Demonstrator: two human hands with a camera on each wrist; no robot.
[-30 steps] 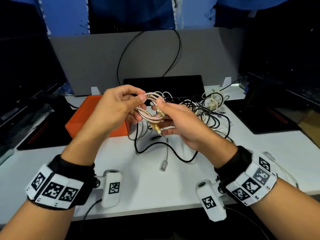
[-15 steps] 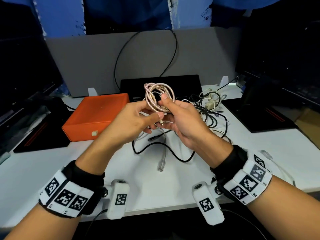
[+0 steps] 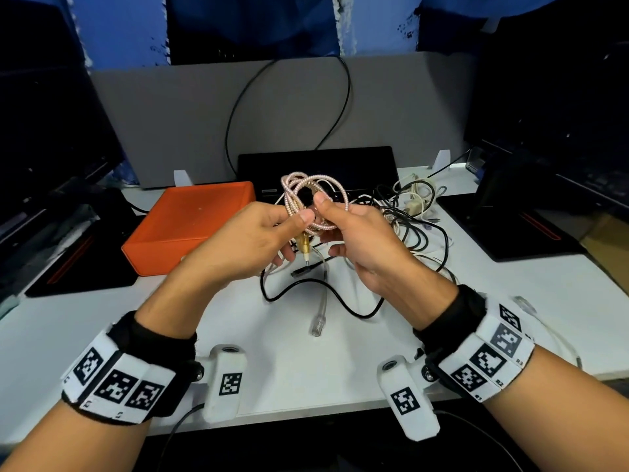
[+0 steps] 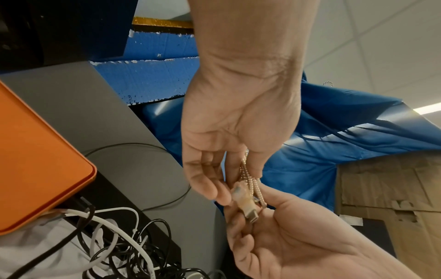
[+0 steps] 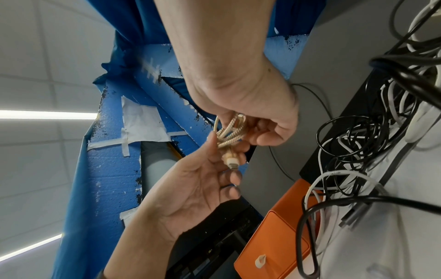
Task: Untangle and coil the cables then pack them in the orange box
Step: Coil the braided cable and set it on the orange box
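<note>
While pinched by both hands, pink braided cable point(image 3: 308, 195) coiled, gold plugs dangling

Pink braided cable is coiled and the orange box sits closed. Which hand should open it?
Left. The orange box lies on the left hand side; the right hand already pinches the pink braided cable coil.

Evenly lit from ceiling strips point(image 5: 47, 114); dim, dark corners in head view. Strong wide-angle bending at edges. Slight blur on plug point(image 4: 247, 204).
</note>
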